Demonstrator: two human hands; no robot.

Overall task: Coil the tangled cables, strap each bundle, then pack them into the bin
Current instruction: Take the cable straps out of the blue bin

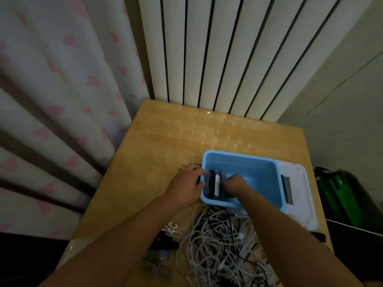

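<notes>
Now both your hands grip upright strapped bundles at the blue bin's left end: left hand outside, right hand inside; the tangled cables lie behind them, toward the counter's near edge.

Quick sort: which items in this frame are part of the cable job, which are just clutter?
Job:
blue bin
tangled cables
coiled bundles, held upright in the bin by left hand and right hand
straps

Clutter:
white lid
green bag
radiator

Dim light. White ribbed radiator upper centre; pink-heart curtain left; glossy light wooden surface below; plain wall right.
</notes>
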